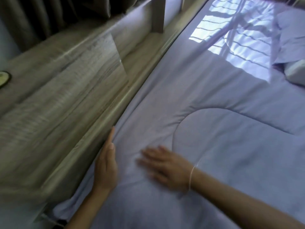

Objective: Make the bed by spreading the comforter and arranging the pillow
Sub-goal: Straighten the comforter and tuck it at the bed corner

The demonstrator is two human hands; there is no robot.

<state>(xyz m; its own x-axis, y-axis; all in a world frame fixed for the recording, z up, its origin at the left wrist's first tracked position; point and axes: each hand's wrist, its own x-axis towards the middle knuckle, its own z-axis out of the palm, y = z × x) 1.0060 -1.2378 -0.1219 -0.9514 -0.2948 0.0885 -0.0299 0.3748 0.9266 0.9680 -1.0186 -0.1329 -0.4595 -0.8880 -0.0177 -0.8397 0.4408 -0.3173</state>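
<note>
Two hands are being seen on one lavender comforter [214, 146], and one pillow [295, 47] is being glimpsed at the far right. The left hand [105, 166] is being laid flat, fingers straight and together, along the comforter's left edge, right where the fabric is being met by the pale bed rail [92, 138]; nothing is being gripped by it. The right hand [165, 166], blurred, is being spread palm down on the comforter just beside the left one, fingers loosely splayed and holding nothing; a thin band [191, 177] is being worn at its wrist.

The comforter is being shown lying across the bed from the near edge to the far end, its left border running along the rail. One curved quilted seam is being traced through the padding just past the right hand. Small wrinkles are being gathered between the two hands, while a broad smooth stretch is being left open to the right and far ahead. One patch of striped sunlight is being cast on the far part of the fabric.

To the left, a wood-grain shelf [66, 83] is being seen beside the rail, with grey curtains [49, 15] at the far left. The pillow's cover is being matched to the comforter's colour, and its white corner is being left exposed.
</note>
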